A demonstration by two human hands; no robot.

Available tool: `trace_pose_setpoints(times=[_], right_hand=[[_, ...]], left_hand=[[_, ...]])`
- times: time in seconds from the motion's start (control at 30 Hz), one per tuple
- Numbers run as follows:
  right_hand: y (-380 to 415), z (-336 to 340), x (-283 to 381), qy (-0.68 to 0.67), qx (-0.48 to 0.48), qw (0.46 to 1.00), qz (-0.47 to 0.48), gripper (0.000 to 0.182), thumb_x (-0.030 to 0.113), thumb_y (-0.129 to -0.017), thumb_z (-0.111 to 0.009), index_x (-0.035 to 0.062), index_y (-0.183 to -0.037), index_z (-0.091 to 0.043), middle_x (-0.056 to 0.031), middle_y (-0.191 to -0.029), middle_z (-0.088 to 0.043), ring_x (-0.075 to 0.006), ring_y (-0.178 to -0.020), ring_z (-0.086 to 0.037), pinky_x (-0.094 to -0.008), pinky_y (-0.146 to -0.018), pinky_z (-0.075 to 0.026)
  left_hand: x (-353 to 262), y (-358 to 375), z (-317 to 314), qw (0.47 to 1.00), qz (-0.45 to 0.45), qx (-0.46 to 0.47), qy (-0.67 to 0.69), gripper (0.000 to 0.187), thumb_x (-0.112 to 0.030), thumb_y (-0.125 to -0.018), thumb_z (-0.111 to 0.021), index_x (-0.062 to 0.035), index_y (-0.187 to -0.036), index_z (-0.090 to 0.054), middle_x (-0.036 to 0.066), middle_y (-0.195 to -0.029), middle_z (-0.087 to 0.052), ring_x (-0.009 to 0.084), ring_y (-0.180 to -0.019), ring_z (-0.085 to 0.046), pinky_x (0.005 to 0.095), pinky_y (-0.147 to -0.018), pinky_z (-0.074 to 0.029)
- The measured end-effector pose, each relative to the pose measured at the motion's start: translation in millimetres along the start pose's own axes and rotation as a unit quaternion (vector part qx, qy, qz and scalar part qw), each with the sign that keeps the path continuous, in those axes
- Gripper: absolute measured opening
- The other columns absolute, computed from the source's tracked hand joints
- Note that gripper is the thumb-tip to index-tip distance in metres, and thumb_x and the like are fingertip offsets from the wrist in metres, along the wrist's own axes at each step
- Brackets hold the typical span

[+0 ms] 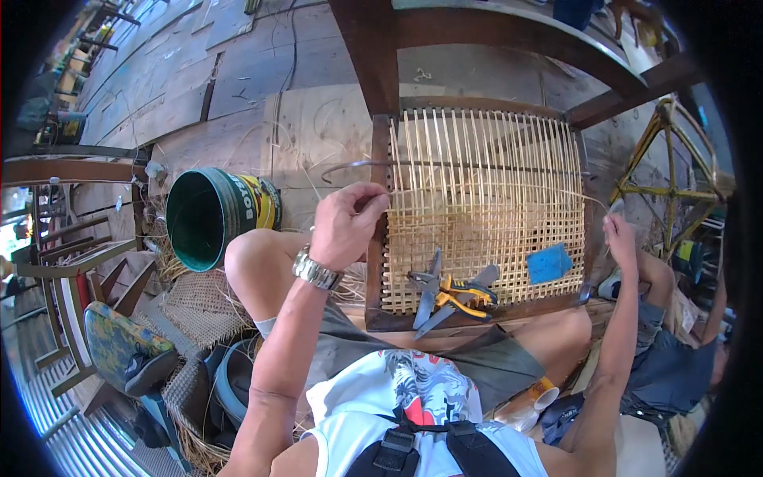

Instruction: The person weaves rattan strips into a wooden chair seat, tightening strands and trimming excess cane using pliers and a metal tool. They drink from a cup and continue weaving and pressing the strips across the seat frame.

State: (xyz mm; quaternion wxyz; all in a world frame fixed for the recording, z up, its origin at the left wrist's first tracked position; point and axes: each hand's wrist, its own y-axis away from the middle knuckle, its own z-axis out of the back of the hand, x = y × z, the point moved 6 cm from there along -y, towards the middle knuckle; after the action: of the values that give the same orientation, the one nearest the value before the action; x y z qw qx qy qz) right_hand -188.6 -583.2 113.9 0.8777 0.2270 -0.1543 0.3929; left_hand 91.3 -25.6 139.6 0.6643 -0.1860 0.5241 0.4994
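A wooden chair frame (477, 316) with a partly woven cane seat (469, 230) lies before me. My left hand (347, 222), with a metal watch on the wrist, pinches a thin cane strand at the frame's left edge. Beyond the right edge, my right hand (618, 232) has its fingers closed on the strand's other end. The strand (493, 188) crosses the seat between both hands. A long curved metal rod (469, 165) runs through the upright strips above it. Yellow-black pliers (461, 296), other metal tools and a blue piece (549, 263) rest on the weave's near part.
A green bucket (208, 216) lies tipped at the left, near my knee. Chair frames (75, 286) and cane scraps are farther left. A bamboo frame (671, 191) stands at the right, and another person (671, 366) sits below it. Dark wooden legs (373, 63) rise behind the seat.
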Motion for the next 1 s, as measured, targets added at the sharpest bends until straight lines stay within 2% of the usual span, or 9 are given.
trace_pose_setpoints(times=[0.07, 0.2, 0.27, 0.3, 0.37, 0.43, 0.6, 0.8, 1.0], right_hand=[[-0.7, -3.3, -2.3, -0.024, -0.006, 1.000, -0.009, 0.029, 0.028, -0.103, -0.054, 0.0002, -0.100, -0.062, -0.0046, -0.079, -0.059, -0.0111, -0.056, -0.051, -0.0294, -0.055, -0.045], [5.6, -2.1, -22.0, 0.032, 0.032, 0.997, -0.055, 0.028, 0.027, -0.103, -0.054, 0.0004, -0.111, -0.062, -0.0071, -0.090, -0.063, -0.0112, -0.062, -0.055, -0.0288, -0.058, -0.047], [16.1, 14.6, -0.5, 0.335, -0.167, 0.896, 0.237, 0.032, 0.022, -0.101, -0.056, 0.0016, -0.126, -0.058, -0.0099, -0.108, -0.064, -0.0123, -0.072, -0.059, -0.0269, -0.066, -0.050], [17.7, 18.4, 1.2, 0.339, -0.163, 0.895, 0.242, 0.032, 0.022, -0.101, -0.056, 0.0016, -0.126, -0.058, -0.0099, -0.108, -0.064, -0.0123, -0.072, -0.059, -0.0269, -0.066, -0.050], [37.3, 39.9, 94.3, 0.077, -0.120, 0.989, 0.044, 0.034, 0.016, -0.100, -0.057, 0.0026, -0.131, -0.056, -0.0101, -0.118, -0.063, -0.0132, -0.085, -0.061, -0.0262, -0.074, -0.051], [58.5, 29.1, 211.6, -0.072, -0.108, 0.992, -0.002, 0.039, 0.010, -0.098, -0.058, 0.0036, -0.136, -0.054, -0.0103, -0.128, -0.062, -0.0141, -0.098, -0.063, -0.0255, -0.083, -0.052], [62.1, -85.6, 398.7, -0.101, 0.092, 0.945, 0.296, 0.041, 0.005, -0.096, -0.057, 0.0093, -0.136, -0.058, -0.0075, -0.117, -0.062, -0.0138, -0.087, -0.063, -0.0282, -0.076, -0.052], [52.6, -173.4, 473.8, -0.035, 0.244, 0.910, 0.333, 0.036, 0.003, -0.092, -0.056, 0.0099, -0.126, -0.067, -0.0141, -0.102, -0.062, -0.0282, -0.087, -0.065, -0.0382, -0.080, -0.053], [39.1, -186.4, 469.2, -0.068, 0.240, 0.885, 0.393, 0.024, 0.001, -0.092, -0.057, 0.0048, -0.113, -0.067, -0.0127, -0.096, -0.062, -0.0277, -0.087, -0.065, -0.0383, -0.079, -0.051]], left_hand=[[4.2, -15.4, -13.5, 0.981, 0.017, 0.009, 0.194, 0.020, -0.016, -0.094, -0.070, 0.0005, -0.104, -0.071, 0.003, -0.084, -0.072, 0.0089, -0.076, -0.064, 0.0256, -0.069, -0.051], [9.2, -25.1, -9.9, 0.945, 0.076, 0.058, 0.311, 0.013, -0.013, -0.095, -0.071, -0.0033, -0.102, -0.072, -0.002, -0.088, -0.069, 0.0055, -0.075, -0.058, 0.0224, -0.068, -0.048], [16.1, -30.5, -2.7, 0.929, 0.095, 0.091, 0.347, 0.011, -0.014, -0.094, -0.072, -0.0057, -0.101, -0.072, -0.001, -0.089, -0.070, 0.0032, -0.070, -0.054, 0.0194, -0.061, -0.044], [16.8, -30.9, -1.3, 0.919, 0.120, 0.118, 0.357, 0.013, -0.015, -0.094, -0.072, -0.0062, -0.104, -0.070, -0.001, -0.089, -0.070, 0.0021, -0.066, -0.052, 0.0179, -0.058, -0.041], [21.2, -32.6, -3.2, 0.895, 0.125, 0.167, 0.394, 0.026, -0.015, -0.095, -0.071, -0.0078, -0.117, -0.059, 0.002, -0.092, -0.072, 0.0002, -0.059, -0.045, 0.0156, -0.051, -0.033], [15.2, -31.4, -1.2, 0.892, 0.121, 0.175, 0.398, 0.031, -0.015, -0.095, -0.070, -0.0086, -0.121, -0.055, 0.002, -0.093, -0.073, -0.0002, -0.057, -0.043, 0.0154, -0.050, -0.032], [15.3, -29.7, -11.7, 0.869, 0.089, 0.216, 0.436, 0.036, -0.012, -0.096, -0.068, -0.0104, -0.127, -0.048, 0.004, -0.096, -0.074, -0.0010, -0.057, -0.042, 0.0148, -0.049, -0.030], [27.5, -30.3, -1.7, 0.832, 0.058, 0.232, 0.501, 0.031, -0.011, -0.098, -0.058, -0.0060, -0.125, -0.044, 0.007, -0.100, -0.073, 0.0021, -0.062, -0.048, 0.0166, -0.053, -0.037], [33.8, -29.7, -4.6, 0.828, 0.070, 0.223, 0.511, 0.032, -0.010, -0.096, -0.056, -0.0050, -0.125, -0.044, 0.007, -0.103, -0.073, 0.0029, -0.061, -0.049, 0.0163, -0.053, -0.037]])
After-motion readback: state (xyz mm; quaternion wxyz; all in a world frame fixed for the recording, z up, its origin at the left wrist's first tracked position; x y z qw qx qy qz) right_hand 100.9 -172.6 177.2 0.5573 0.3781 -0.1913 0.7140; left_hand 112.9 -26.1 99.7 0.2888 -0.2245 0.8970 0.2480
